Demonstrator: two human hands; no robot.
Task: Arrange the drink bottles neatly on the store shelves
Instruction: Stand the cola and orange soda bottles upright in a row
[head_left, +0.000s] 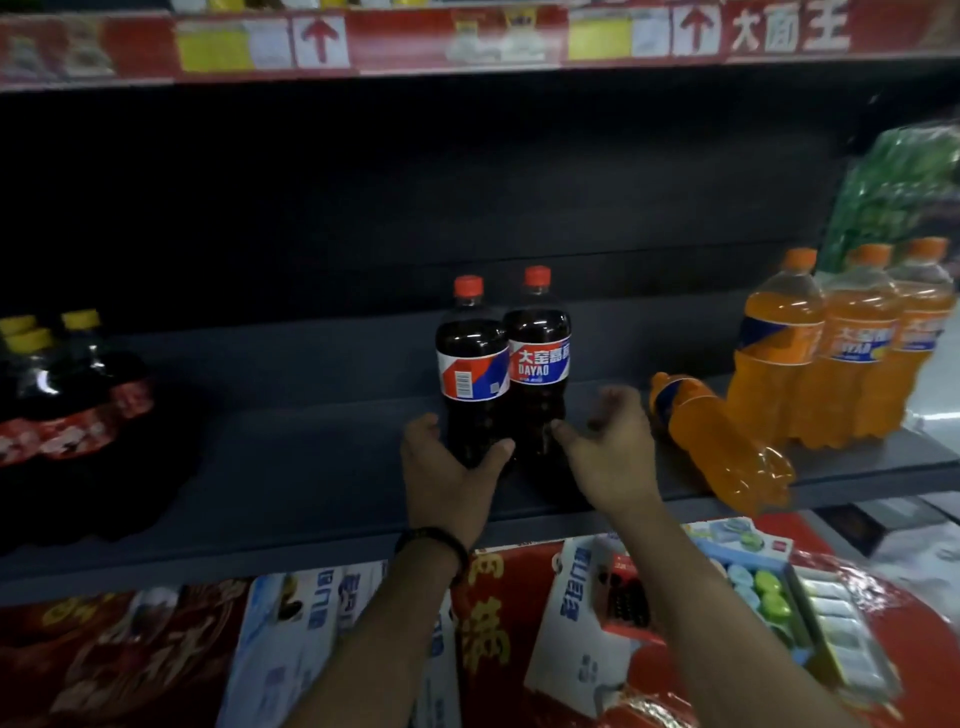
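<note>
Two cola bottles (537, 364) stand upright, touching, mid-shelf (311, 467). My left grip (447, 467) curls round the left one's base. My right grip (608, 447) is loose and holds nothing, its thumb against the right bottle. One orange bottle (717, 441) lies toppled just beside.

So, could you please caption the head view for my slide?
Left hand grips the left cola bottle beside its twin, right hand open; an orange bottle lies toppled.
</note>
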